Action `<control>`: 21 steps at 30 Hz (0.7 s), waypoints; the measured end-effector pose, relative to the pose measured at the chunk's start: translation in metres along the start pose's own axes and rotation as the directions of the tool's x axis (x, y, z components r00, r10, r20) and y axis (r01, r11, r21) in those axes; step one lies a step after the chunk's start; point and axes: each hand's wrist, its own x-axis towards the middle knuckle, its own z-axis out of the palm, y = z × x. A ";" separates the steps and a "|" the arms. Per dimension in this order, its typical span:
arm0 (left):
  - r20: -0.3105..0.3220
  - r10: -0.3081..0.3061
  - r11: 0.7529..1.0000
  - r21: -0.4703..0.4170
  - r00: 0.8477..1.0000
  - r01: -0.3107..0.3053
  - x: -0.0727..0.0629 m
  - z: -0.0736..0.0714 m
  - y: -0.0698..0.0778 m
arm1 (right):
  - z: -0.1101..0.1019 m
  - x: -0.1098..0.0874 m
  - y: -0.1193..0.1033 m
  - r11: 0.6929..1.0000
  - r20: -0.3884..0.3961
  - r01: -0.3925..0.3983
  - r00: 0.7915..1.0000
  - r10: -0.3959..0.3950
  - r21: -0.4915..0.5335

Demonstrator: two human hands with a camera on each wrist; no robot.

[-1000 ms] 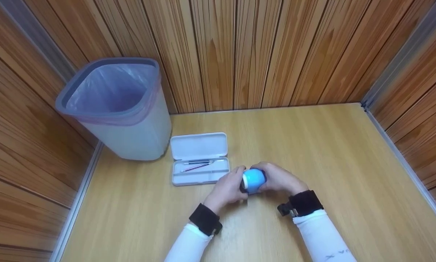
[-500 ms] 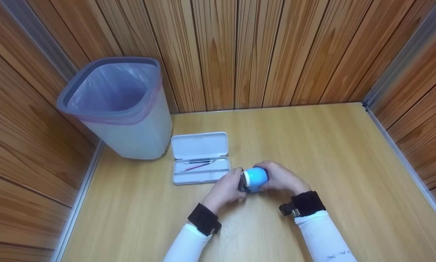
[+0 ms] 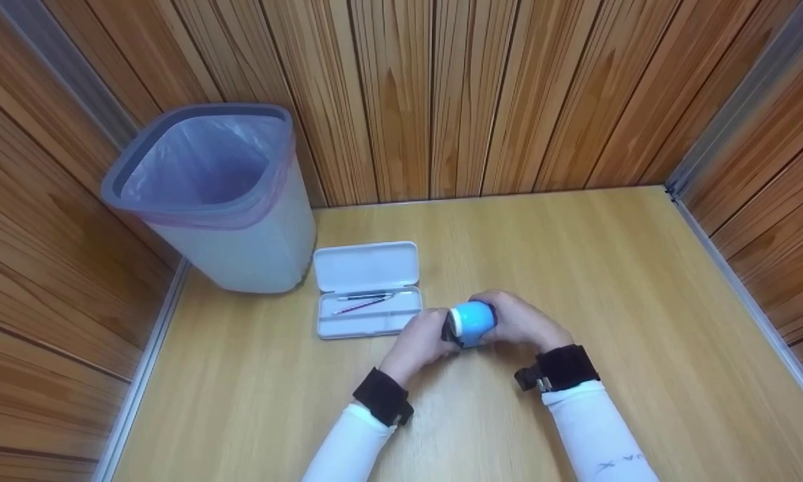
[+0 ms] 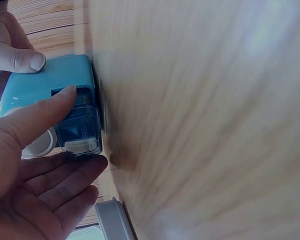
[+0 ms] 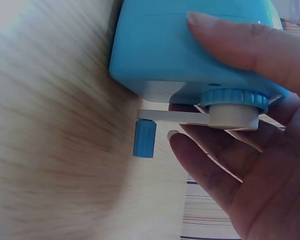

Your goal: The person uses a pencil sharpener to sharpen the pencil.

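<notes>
A blue hand-crank pencil sharpener is held low at the table between both hands. My left hand pinches its clear, dark-tinted shavings drawer, thumb on one side and fingers on the other. The drawer juts out from the sharpener's end, beside a white round part; something pale lies inside. My right hand grips the blue body from the opposite end, thumb on one face. Near its fingers, the right wrist view shows the white crank arm with a blue knob.
An open, pale pencil case lies just left of my left hand, with a few slim pencils or pens inside. A lined waste bin stands at the back left. Wood-panelled walls bound the table.
The sharpener and my right hand have shifted slightly right and away from me. More of the dark drawer shows beside my left hand, which keeps its hold. Case and bin stay put.
</notes>
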 end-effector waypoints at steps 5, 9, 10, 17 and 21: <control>-0.010 -0.023 1.000 0.016 1.000 0.023 -0.001 0.001 0.002 | -0.002 0.001 0.000 1.000 0.008 -0.024 1.000 0.024 -0.001; -0.008 -0.049 0.998 0.034 0.999 0.049 -0.003 0.001 0.005 | -0.003 0.001 0.000 0.999 0.012 -0.041 0.999 0.041 0.011; -0.009 -0.051 0.998 0.041 0.999 0.052 -0.004 0.001 0.005 | -0.004 0.001 0.000 0.999 0.012 -0.045 0.999 0.045 0.011; -0.018 -0.068 0.994 0.081 0.997 0.070 -0.007 0.001 0.004 | -0.007 0.000 0.002 0.999 0.023 -0.036 0.999 0.036 -0.015; -0.027 -0.087 0.994 0.060 0.996 0.089 -0.008 0.000 0.003 | -0.009 0.000 0.003 1.000 0.014 -0.026 1.000 0.026 -0.015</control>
